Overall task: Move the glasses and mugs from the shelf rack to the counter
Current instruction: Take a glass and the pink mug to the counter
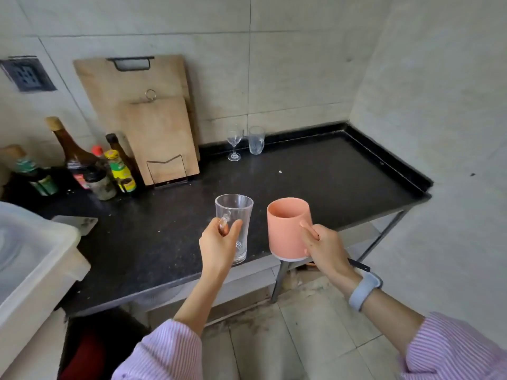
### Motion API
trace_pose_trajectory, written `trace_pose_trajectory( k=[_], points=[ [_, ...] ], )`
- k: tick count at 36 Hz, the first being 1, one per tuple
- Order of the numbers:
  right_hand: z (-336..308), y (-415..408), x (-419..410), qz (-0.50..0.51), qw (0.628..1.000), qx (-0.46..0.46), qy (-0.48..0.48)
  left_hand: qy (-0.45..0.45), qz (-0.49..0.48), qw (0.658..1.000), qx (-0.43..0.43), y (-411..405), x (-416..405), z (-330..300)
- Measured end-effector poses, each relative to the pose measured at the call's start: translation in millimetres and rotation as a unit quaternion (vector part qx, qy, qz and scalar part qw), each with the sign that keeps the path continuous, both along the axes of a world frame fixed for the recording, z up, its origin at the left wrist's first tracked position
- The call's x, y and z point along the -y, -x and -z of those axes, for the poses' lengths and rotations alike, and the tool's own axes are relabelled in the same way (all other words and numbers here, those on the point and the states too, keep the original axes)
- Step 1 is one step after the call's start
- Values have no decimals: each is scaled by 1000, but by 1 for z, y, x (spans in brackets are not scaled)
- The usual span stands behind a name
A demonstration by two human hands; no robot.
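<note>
My left hand (216,244) grips a clear glass mug (235,215) by its handle, upright, above the front edge of the black counter (315,182). My right hand (325,248) holds a pink mug (288,229) by its handle, upright, also over the counter's front edge. At the back of the counter, by the wall, a wine glass (234,145) and a clear tumbler (256,140) stand side by side. The shelf rack is out of view.
Two wooden cutting boards (153,119) lean on the wall in a wire stand. Several sauce bottles (82,163) crowd the counter's left. A white plastic tub (30,250) sits at the left edge. The counter's right end meets the wall; tiled floor lies below.
</note>
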State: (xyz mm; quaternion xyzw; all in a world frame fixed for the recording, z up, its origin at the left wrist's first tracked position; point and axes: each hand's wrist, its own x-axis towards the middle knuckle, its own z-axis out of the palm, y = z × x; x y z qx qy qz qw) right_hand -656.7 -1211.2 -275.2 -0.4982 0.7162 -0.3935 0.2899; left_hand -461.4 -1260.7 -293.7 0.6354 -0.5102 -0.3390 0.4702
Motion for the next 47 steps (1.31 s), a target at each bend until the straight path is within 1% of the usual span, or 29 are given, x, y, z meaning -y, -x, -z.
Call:
trace_pose_trajectory(
  k=[8,12,17,22,28,36,42,47],
  points=[
    [25,59,109,25,999,-18,-20,-28,28,999,8,67,111,23],
    [43,100,183,18,999,-5,-37,-38,25,999,10,109,179,41],
    [69,145,276,2,998,5,-55,-73,17,997,10,166,264,67],
    [94,185,362,-17,998,5,-66,-73,6,997,-21,220,343,93],
    [119,217,447,-11,999,8,-48,-37,-10,999,-38,261,419,113],
    [156,236,517,-12,999,16,-28,8,-33,999,-36,282,481,145],
    [170,239,543,-23,999,35,-2,25,-30,999,-33,285,507,157],
    [175,239,559,-33,998,48,-3,17,-6,999,-31,287,520,161]
  ],
)
